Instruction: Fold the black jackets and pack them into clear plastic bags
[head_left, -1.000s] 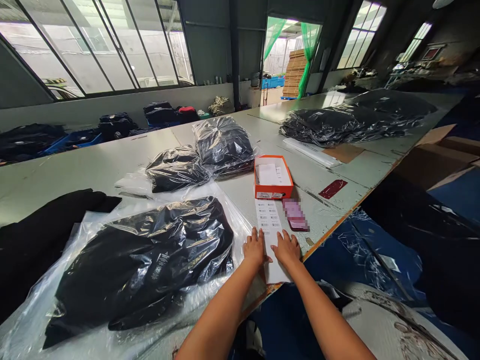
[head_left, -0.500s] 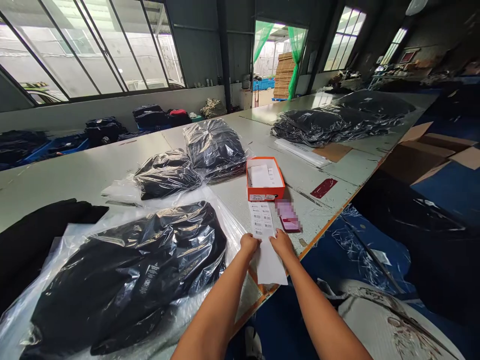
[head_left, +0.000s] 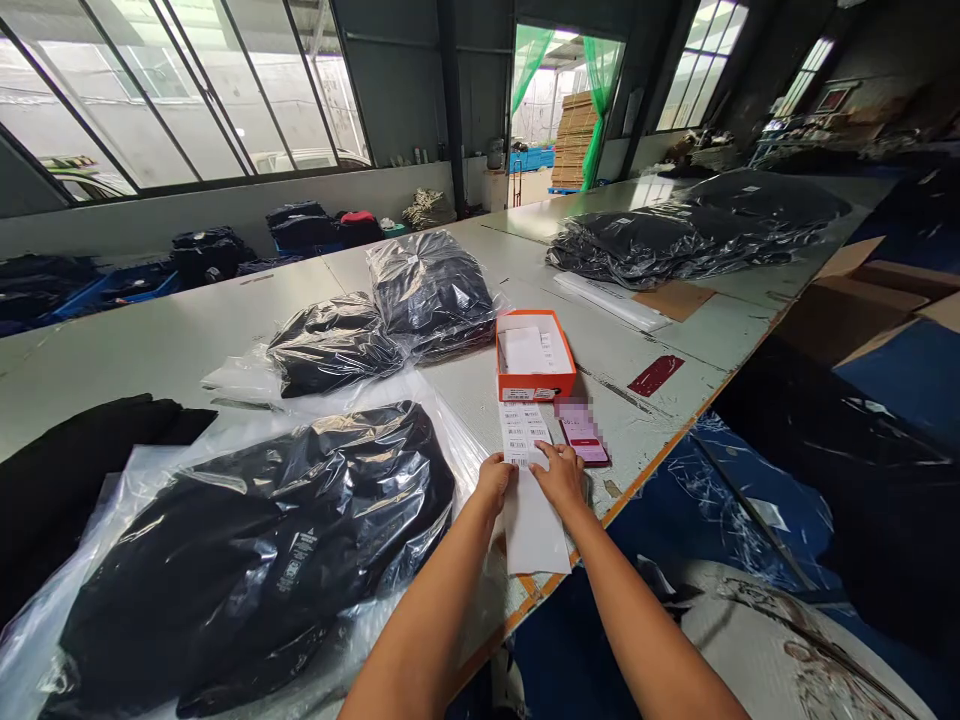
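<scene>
Table edge (head_left: 660, 455), label sheet (head_left: 531, 505) under right hand (head_left: 561, 476), just beside left hand (head_left: 495, 482).

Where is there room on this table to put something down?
Widest bare table lies far left, behind the black cloth and left of the small bag. Another patch sits right of the orange box, around the red tag. Crowded by the near edge: left hand and right hand on the sheet, phone, big bag.
</scene>
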